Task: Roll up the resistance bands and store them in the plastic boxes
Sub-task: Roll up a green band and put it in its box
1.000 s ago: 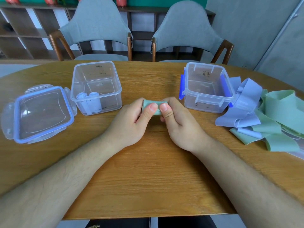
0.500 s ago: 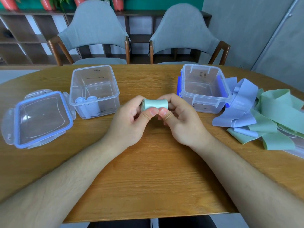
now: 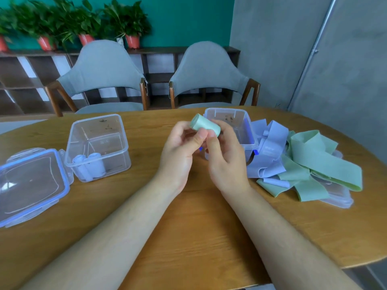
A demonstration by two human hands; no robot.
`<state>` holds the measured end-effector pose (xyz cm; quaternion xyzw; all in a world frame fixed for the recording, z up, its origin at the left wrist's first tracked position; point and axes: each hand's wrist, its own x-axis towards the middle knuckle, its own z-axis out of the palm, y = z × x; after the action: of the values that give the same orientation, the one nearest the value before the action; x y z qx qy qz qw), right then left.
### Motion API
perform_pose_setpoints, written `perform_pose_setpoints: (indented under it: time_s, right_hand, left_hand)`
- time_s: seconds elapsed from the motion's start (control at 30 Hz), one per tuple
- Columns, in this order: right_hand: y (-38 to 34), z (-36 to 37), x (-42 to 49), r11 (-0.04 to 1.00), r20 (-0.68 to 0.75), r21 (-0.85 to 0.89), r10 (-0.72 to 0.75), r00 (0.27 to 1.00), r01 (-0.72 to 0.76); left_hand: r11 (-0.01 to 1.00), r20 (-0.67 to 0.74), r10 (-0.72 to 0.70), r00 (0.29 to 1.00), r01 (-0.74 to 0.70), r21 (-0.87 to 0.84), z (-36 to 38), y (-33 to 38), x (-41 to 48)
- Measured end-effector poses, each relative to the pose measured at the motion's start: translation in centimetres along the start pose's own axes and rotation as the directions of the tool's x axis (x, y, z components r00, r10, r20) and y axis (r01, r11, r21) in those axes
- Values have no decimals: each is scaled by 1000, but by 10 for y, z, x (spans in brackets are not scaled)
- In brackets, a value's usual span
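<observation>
Pinches green roll (image 3: pixel 205 127) with thumbs and fingertips, left hand (image 3: pixel 180 151) and right hand (image 3: pixel 226 158) both closed on it, above tabletop (image 3: pixel 188 237) middle, near right box (image 3: pixel 250 130). Likely light, soft, springy; best squeezed around the middle to prevent unrolling.

Wooden table (image 3: pixel 188 237); 2 grey seats behind: left chair (image 3: pixel 102 68), right chair (image 3: pixel 207 68); potted plants (image 3: pixel 125 24) atop dark shelf (image 3: pixel 161 51).

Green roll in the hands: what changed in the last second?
The left hand and right hand raised the green roll from near the table and tilted it, still gripping it, now before the right box. The left box, lid and loose bands stayed put.
</observation>
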<state>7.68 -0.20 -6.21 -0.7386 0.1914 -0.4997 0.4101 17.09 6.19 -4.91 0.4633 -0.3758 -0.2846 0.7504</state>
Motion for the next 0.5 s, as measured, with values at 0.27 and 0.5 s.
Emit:
perform_pose_setpoints:
  time_s: [0.27, 0.5]
  right_hand:
    - [6, -8, 6, 957, -61, -218, -211, 976, 193]
    - [-20, -29, 33, 973, 220, -220, -23, 975, 73]
  left_hand:
    - [941, 8, 179, 984, -174, 291, -8, -10, 3]
    - [761, 180, 282, 942, -334, 557, -13, -18, 3]
